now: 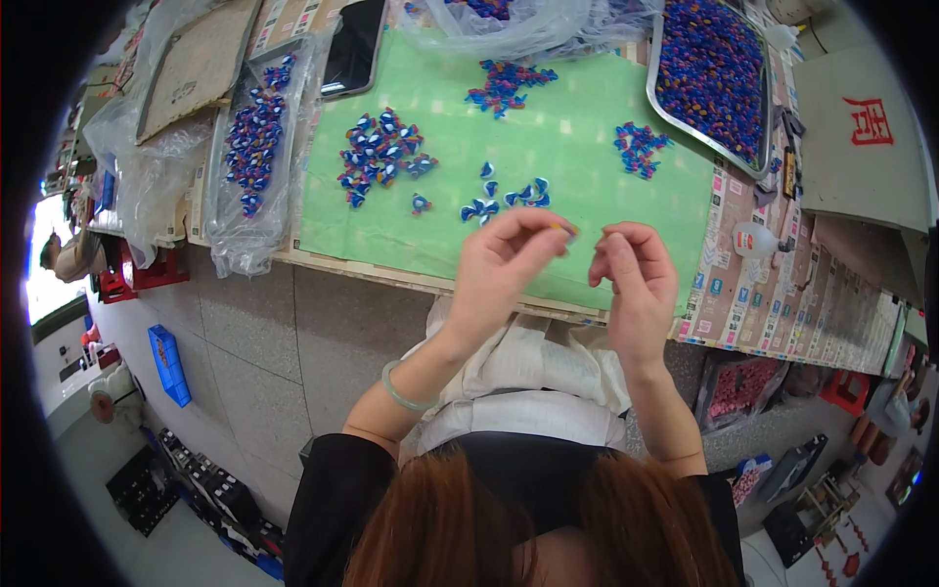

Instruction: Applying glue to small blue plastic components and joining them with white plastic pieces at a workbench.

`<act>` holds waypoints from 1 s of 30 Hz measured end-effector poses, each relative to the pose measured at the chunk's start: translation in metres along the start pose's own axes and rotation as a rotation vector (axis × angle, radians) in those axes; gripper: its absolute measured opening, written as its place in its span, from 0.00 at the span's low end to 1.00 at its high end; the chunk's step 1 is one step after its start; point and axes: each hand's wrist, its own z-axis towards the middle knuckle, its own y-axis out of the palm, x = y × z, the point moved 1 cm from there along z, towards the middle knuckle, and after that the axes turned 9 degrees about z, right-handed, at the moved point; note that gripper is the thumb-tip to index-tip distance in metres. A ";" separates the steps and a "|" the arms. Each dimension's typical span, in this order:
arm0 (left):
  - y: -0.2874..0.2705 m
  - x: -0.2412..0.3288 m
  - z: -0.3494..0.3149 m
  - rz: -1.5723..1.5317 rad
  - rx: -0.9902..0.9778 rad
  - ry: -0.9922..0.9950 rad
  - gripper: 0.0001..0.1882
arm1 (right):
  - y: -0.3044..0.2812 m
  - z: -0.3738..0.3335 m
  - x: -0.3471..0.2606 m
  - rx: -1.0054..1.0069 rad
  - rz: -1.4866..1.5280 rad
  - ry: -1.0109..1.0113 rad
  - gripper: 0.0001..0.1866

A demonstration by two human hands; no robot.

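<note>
Head view on my screen: both hands are up over the near part of the green sheet [391,240], fingertips facing, a small gap between them.

Left hand [501,256]: thumb and index closed in a pinch, small piece [566,230] at the tips. I read yellow and purple on it; too small and blurred for me to get its shape. Bangle [406,389] on that wrist.

Right hand [641,274]: fingers curled, thumb brought in close to the fingertips. I can't tell if anything is in them.

Just beyond the left hand I have a loose cluster [528,194] of blue-and-white pieces, one single [421,203] off to its left. Bigger pile [377,152] farther left, one more pile [504,86] at the far side, small pile [641,150] to the right.

Metal tray [714,148] full of blue, red and yellow bits at far right, overlapping the sheet's corner. Left of the sheet: plastic-wrapped tray [221,186] with more pieces. Phone [353,49] at the far left corner, bottle [758,241] right of the sheet.
</note>
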 end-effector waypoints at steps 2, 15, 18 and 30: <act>-0.020 -0.007 0.008 0.151 0.340 0.128 0.05 | -0.008 0.004 0.002 0.051 -0.039 -0.029 0.06; -0.035 -0.036 0.038 1.220 0.388 0.599 0.14 | -0.030 0.009 0.006 0.107 -0.083 -0.048 0.07; -0.017 -0.049 0.050 1.277 0.315 0.633 0.14 | -0.040 0.006 0.004 0.154 -0.087 -0.096 0.06; -0.044 -0.016 0.101 1.137 0.577 0.408 0.07 | -0.144 0.015 -0.036 0.658 -0.556 -0.708 0.24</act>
